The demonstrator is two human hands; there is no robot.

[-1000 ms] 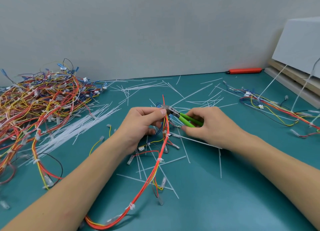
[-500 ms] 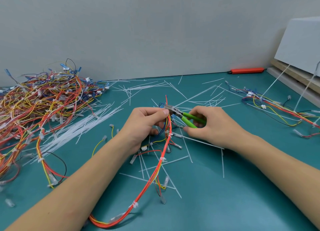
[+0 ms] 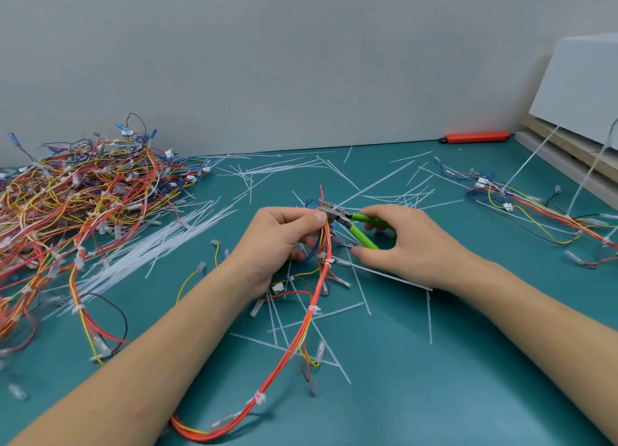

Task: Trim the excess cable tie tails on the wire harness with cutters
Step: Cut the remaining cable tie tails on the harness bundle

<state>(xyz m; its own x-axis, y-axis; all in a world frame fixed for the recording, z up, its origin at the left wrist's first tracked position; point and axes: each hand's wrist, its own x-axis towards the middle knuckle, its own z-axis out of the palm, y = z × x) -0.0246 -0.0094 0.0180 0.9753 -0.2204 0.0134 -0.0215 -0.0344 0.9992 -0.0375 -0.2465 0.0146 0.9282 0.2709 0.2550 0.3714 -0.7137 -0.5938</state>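
So the left hand (image 3: 279, 241) is pinching the top of the wire harness (image 3: 314, 308) between thumb and fingers, holding that end up off the teal table (image 3: 434, 378), which I'd guess is to keep the bundle steady and put the tie where the blades can get at it. Right hand (image 3: 406, 245) is curled round the green handles of the cutters (image 3: 354, 223), nose pointing left and sitting right at the left fingertips (image 3: 319, 216), touching or nearly so. Can't see the actual tail between the blades, too small, and I can't tell if the blades are squeezed closed. From the pinch, the harness runs down between both forearms and loops toward the near edge, with several white ties already looking flush along it. Snipped cable tie tails (image 3: 361, 278) lie scattered under and around the hands, a big harness pile (image 3: 83, 204) sits far left, and another harness (image 3: 535, 208) off right.
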